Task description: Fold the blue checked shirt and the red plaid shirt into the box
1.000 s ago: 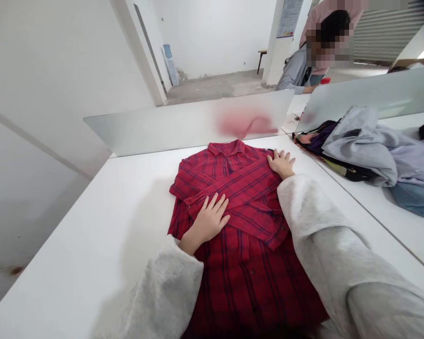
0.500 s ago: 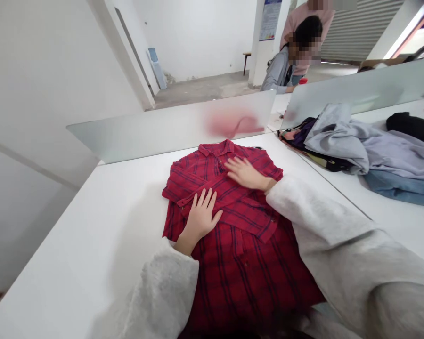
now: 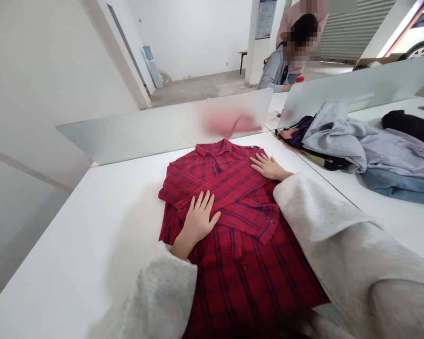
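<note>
A red plaid shirt (image 3: 233, 254) lies face up on the white table (image 3: 102, 221), collar at the far end, both sleeves folded across the chest. My left hand (image 3: 198, 219) rests flat and open on the cuff of the folded sleeve at the shirt's left side. My right hand (image 3: 267, 165) lies flat with fingers spread on the shirt's right shoulder. Both arms wear light grey sleeves. Neither hand grips anything.
A frosted divider panel (image 3: 155, 127) runs along the far table edge. To the right a pile of grey, lilac and blue clothes (image 3: 367, 146) lies on the neighbouring table. Another person (image 3: 286, 61) leans over a desk behind the divider.
My right hand slid from the shirt's right shoulder to the chest near the collar, then back out to the right shoulder. My left hand stayed on the sleeve cuff.
</note>
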Tool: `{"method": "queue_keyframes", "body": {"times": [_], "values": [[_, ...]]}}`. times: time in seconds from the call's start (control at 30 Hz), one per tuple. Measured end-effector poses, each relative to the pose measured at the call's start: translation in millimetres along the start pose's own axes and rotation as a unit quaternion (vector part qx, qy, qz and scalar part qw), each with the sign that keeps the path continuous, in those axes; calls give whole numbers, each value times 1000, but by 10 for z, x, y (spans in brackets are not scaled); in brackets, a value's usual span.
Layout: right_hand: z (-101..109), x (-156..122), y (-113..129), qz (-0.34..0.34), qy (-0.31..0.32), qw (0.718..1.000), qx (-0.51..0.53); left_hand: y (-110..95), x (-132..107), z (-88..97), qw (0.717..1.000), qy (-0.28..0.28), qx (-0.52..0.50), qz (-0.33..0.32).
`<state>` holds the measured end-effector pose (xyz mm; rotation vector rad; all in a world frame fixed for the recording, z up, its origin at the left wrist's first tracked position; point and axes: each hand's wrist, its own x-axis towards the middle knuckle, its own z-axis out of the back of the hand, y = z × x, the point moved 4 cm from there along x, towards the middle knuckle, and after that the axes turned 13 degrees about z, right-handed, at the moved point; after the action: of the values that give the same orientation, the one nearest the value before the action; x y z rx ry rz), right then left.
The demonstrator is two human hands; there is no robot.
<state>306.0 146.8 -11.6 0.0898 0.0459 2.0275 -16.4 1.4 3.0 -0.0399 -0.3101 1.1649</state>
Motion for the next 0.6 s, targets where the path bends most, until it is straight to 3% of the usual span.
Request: {"method": "queue_keyframes", "body": {"times": [0.07, 0.17, 0.37, 0.53, 0.6], "values": [[19, -14, -143, -39, 3, 999, 3, 1, 1, -4, 1000, 0, -6, 0], [20, -24, -147, -80, -1, 997, 0, 14, 16, -9, 1000, 0, -26, -1], [101, -107, -61, -121, -135, 983, -30, 67, 77, -23, 998, 2, -67, -5], [48, -358, -416, -225, -94, 969, 38, 56, 86, -5, 998, 5, -60, -6], [32, -516, -550, -209, -65, 975, 47, 38, 77, 20, 999, -4, -53, -6]]}}
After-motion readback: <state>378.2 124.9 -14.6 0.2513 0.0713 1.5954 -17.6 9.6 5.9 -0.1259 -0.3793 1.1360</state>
